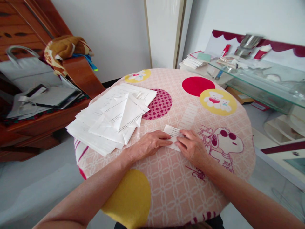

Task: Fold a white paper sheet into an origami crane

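A small folded sheet of printed paper (172, 131) lies on the cloth-covered round table (171, 184) between my two hands. At its left side, my left hand (149, 144) has its fingers together, with the tips on the paper. My right hand (192, 147) is closed on the opposite edge, its fingertips over the print and the thumb lower down. Left of the hands sits a spread stack of printed sheets (102, 106). On top of that stack rests a folded paper shape (133, 111) with pointed corners.
A glass-topped shelf unit (257, 84) stands at the right with a metal pot (250, 41), a red-and-white cup (262, 52) and a paper pile (196, 60). On the left, a wooden chair (78, 74) bears a light bag (21, 70) and a brown patterned cloth (66, 47).
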